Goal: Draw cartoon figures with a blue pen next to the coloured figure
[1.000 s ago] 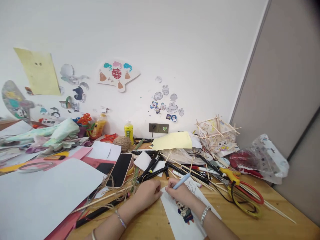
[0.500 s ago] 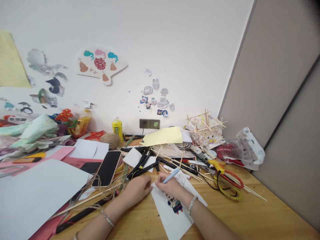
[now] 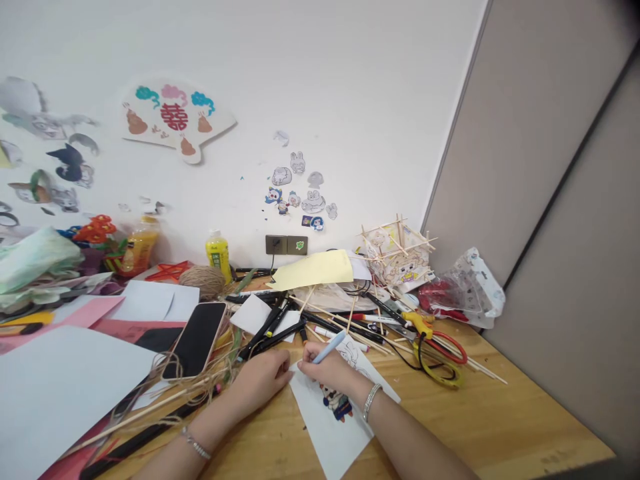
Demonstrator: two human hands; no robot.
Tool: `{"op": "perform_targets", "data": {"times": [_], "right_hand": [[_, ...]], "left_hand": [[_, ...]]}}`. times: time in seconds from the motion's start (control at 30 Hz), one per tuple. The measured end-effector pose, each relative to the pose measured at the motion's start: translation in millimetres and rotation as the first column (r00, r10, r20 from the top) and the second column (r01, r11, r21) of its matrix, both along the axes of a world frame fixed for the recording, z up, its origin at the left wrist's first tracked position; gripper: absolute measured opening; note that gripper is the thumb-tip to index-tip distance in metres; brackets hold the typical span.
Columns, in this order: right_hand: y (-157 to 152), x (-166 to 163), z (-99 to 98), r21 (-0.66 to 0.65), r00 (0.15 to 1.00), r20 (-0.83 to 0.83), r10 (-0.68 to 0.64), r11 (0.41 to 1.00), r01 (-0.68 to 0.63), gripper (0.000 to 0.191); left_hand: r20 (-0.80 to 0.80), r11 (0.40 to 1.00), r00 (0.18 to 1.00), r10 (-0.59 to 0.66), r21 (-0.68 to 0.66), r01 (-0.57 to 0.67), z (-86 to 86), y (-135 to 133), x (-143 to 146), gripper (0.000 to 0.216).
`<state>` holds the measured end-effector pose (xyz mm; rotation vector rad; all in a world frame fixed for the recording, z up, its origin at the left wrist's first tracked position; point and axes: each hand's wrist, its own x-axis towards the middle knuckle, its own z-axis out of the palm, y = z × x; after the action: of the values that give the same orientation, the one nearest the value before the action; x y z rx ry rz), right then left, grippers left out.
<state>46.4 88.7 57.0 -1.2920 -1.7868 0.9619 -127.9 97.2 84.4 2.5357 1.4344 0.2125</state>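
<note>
My right hand (image 3: 327, 370) is closed on a light blue pen (image 3: 329, 347), its tip down on a white sheet (image 3: 336, 427) with a coloured cartoon figure (image 3: 336, 404). My left hand (image 3: 261, 378) rests with curled fingers at the sheet's left edge, pressing on it. Both wrists wear bracelets. The sheet lies on the wooden table (image 3: 475, 427) near its front.
A phone (image 3: 195, 339) lies left of my hands among straw strands and black markers (image 3: 273, 330). Bamboo sticks, a glue gun (image 3: 420, 325), red and yellow cables, a stick-and-paper lantern (image 3: 397, 253), twine ball (image 3: 203, 281), yellow bottle (image 3: 218, 251) and large sheets (image 3: 60, 387) crowd the table.
The view has swung to the right, so everything has slid left in the picture. My hands keep the same hold on the pen and the sheet.
</note>
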Motion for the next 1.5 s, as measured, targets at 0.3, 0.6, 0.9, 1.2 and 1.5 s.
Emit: {"op": "perform_targets", "data": {"times": [0.3, 0.6, 0.9, 1.2, 1.5], "right_hand": [[-0.7, 1.0, 0.9, -0.006, 1.000, 0.014, 0.001, 1.000, -0.001, 0.012], [1.4, 1.7, -2.3, 0.009, 1.000, 0.024, 0.009, 1.000, -0.010, 0.011], [1.2, 1.6, -2.6, 0.044, 1.000, 0.029, 0.003, 0.999, -0.004, 0.013], [2.1, 2.0, -4.7, 0.038, 1.000, 0.020, 0.015, 0.999, -0.016, 0.011], [-1.5, 0.5, 2.7, 0.045, 0.999, 0.034, 0.004, 0.999, -0.006, 0.014]], "left_hand": [[-0.012, 1.000, 1.000, 0.024, -0.012, -0.024, 3.7, -2.8, 1.5, 0.011], [-0.022, 1.000, 1.000, 0.009, -0.024, -0.010, 3.4, -1.5, 0.4, 0.011], [-0.005, 1.000, 1.000, 0.007, -0.017, -0.007, 1.2, -0.3, 0.2, 0.012], [-0.014, 1.000, 1.000, -0.020, 0.003, 0.020, 1.5, -1.5, -0.3, 0.014], [-0.008, 1.000, 1.000, -0.018, 0.011, 0.018, -0.8, -0.5, 0.2, 0.013]]}}
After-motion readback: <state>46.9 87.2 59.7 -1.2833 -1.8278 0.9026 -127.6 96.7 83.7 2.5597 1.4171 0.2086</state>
